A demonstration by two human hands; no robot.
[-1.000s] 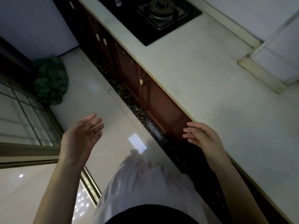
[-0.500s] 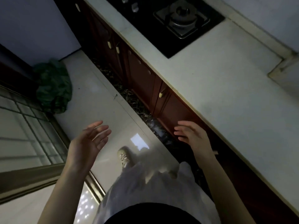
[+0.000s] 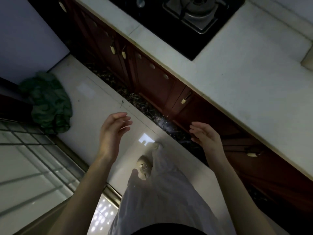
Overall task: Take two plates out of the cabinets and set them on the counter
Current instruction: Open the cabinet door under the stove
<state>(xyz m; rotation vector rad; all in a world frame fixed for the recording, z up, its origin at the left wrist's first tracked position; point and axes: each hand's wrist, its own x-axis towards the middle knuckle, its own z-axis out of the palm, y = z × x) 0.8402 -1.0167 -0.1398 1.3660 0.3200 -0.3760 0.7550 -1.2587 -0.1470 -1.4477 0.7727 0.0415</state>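
Observation:
No plate is in view. Dark red-brown lower cabinets (image 3: 152, 78) with pale handles run diagonally under the white counter (image 3: 245, 78), and all their doors look closed. My left hand (image 3: 113, 131) hovers over the floor with relaxed fingers, holding nothing. My right hand (image 3: 205, 136) is held in front of a cabinet door below the counter edge, fingers loosely extended and empty, not touching a handle.
A black gas hob (image 3: 191, 16) is set in the counter at the top. A green cloth bundle (image 3: 49, 102) lies on the pale tiled floor (image 3: 94, 102) at left. A glass sliding door (image 3: 25, 167) fills the lower left. My feet and light trousers show below.
My view has swung right along the counter, so the hob and cabinets shifted right and down. Both hands have moved inward and forward; my right hand left the counter edge and came down before the cabinet fronts.

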